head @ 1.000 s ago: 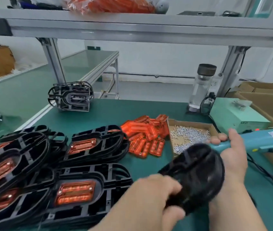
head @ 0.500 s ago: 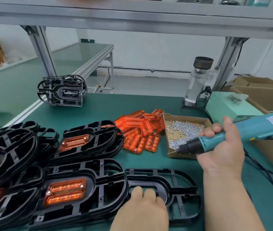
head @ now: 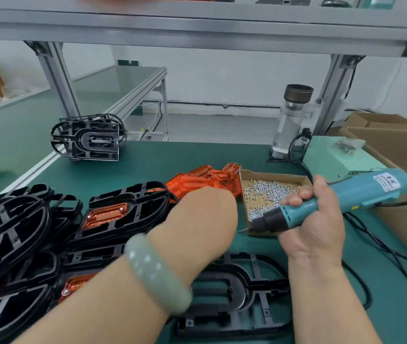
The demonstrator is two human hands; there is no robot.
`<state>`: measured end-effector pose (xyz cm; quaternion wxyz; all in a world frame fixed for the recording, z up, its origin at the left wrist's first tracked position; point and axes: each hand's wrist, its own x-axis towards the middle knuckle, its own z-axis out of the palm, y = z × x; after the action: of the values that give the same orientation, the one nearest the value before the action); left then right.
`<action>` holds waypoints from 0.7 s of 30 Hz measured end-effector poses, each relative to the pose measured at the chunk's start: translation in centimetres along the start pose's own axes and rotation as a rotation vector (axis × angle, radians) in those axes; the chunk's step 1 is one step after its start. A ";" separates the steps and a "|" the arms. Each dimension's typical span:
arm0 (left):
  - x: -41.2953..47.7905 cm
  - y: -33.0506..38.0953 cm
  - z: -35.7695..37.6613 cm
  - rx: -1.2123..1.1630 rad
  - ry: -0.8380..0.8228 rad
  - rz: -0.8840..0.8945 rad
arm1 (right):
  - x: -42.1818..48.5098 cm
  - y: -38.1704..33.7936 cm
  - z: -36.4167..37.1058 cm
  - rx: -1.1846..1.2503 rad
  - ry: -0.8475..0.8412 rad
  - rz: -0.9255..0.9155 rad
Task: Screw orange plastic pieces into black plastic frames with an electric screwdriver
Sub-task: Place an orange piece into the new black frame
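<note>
the green-matted work table point(head: 197, 155) fills the lower view, under a grey aluminium shelf frame point(head: 197, 23). on its left side lie overlapping stacks of black plastic frames point(head: 128, 219), several with orange pieces already seated in their middles. one empty black plastic frame point(head: 247, 291) lies flat on the mat at the near edge, between the two forearms, with nothing in its oval opening. another black frame point(head: 88, 137) stands on edge at the far left of the table.

the left hand point(head: 197, 219) is blurred, its back to the camera, stretched out over the near edge of the pile of loose orange plastic pieces point(head: 207, 177); its fingers are hidden, so i cannot tell whether they grip anything. the right hand point(head: 314, 227) is wrapped round the teal electric screwdriver point(head: 358, 192), whose black nose and bit point down and left over the near corner of the shallow cardboard tray point(head: 274, 174).

a pale green power box point(head: 334, 157) sits behind the tray, and a clear bottle with a dark cap point(head: 291, 120) stands beside it. a pale green bangle point(head: 155, 271) circles the left wrist. small silver screws point(head: 269, 192) lie heaped in the tray.
</note>
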<state>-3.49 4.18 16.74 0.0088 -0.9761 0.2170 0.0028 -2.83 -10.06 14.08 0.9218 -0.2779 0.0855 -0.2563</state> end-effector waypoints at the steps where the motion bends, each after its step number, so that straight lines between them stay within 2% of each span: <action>1: 1.3 -0.4 -0.5 -0.019 0.025 -0.006 | 0.0 0.1 0.0 0.000 0.000 0.012; 3: 3.4 -0.7 -0.6 -0.017 -0.013 -0.002 | 0.0 0.3 0.0 0.001 -0.009 0.027; 6: 5.6 -0.9 1.4 0.018 -0.176 0.004 | -0.1 0.4 0.0 -0.010 -0.008 0.033; 8: 5.9 -1.2 2.7 -0.019 -0.195 -0.038 | -0.1 0.6 0.0 -0.019 -0.004 0.032; 11: 6.2 -1.1 3.6 -0.092 -0.115 -0.108 | -0.1 0.8 0.0 -0.023 -0.003 0.032; 16: 5.8 -0.6 3.6 -0.048 -0.005 -0.183 | -0.1 0.6 0.1 -0.032 -0.017 0.035; 21: 4.7 -1.1 1.5 -0.198 0.089 -0.222 | -0.7 0.1 0.6 -0.036 -0.032 0.003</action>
<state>1.20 3.25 15.23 -0.0968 -0.9894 0.1066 -0.0199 -3.20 -9.36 14.52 0.9182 -0.2985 0.0759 -0.2490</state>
